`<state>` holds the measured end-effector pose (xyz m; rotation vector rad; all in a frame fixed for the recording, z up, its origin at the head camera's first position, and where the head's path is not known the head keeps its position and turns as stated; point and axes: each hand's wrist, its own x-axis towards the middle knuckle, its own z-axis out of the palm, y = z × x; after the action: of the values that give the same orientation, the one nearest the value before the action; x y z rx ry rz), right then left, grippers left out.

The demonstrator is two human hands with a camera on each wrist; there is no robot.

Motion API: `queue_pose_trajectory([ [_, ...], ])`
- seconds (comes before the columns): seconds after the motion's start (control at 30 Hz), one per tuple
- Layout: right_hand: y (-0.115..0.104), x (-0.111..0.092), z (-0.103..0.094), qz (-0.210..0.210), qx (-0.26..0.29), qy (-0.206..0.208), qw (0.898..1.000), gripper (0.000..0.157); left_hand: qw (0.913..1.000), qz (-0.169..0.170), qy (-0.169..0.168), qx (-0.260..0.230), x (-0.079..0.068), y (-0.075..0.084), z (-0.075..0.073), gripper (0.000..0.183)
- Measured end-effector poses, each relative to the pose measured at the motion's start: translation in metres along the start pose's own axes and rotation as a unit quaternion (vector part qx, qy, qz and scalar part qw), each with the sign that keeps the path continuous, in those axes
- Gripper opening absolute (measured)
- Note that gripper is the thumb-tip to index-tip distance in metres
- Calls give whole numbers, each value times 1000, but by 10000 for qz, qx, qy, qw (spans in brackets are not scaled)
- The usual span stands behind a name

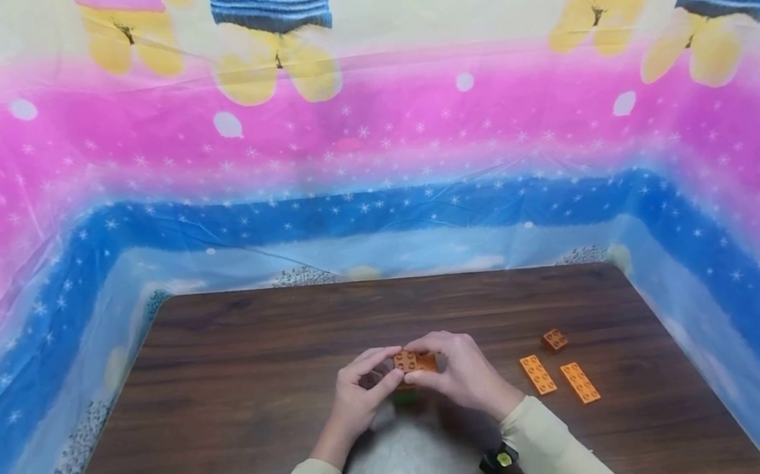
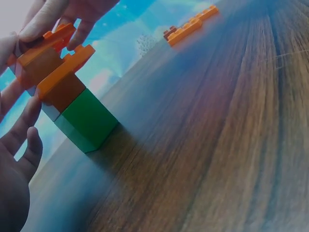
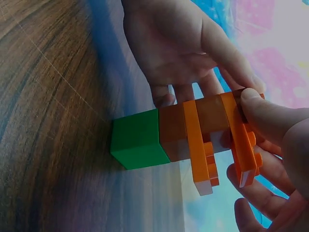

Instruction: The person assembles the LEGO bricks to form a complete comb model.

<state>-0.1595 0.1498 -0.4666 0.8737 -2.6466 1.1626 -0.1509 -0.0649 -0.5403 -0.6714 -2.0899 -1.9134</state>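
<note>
Head cam: L hand (image 1: 364, 383) & R hand (image 1: 463, 370) both pinching top brick (image 1: 406, 361), stack (image 3: 193, 140) partly up imo, 3 loose bricks (image 1: 537, 374) left

Text: none readable | labels: none readable | brands: none readable | numbers, signs: none readable

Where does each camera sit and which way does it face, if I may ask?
Head: on the person's head, facing forward and down at the table; left hand, right hand and sleeves show.
Left wrist: on that wrist, facing the block tower low across the table, tilted; both hands partly show.
Right wrist: on that wrist, facing the block tower from its other side, tilted; both hands partly show.
Both wrist views share the tower's green bottom block.
</note>
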Motion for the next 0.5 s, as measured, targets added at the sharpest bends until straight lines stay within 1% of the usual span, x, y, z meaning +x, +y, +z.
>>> queue_pose_trajectory([
  [0.1, 0, -1, 0, 6, -32, -3, 10000, 36, 10000, -10, 40, -45, 0, 0, 2, 33],
  [0.17, 0, -1, 0, 28, -61, -31, 10000, 37, 9999, -73, 70, -79, 1, 1, 3, 33],
  [0.3, 0, -2, -1, 91, -87, -120, 9998, 40, 9997, -110, 116, -158, 1, 1, 5, 32],
  [0.4, 0, -3, -3, 132, -92, -147, 9998, 43, 9997, -29, 155, -190, 1, 1, 6, 32],
  [0.5, 1, -6, -6, 107, -158, -88, 9998, 44, 9997, 30, 202, -165, 1, 1, 8, 33],
])
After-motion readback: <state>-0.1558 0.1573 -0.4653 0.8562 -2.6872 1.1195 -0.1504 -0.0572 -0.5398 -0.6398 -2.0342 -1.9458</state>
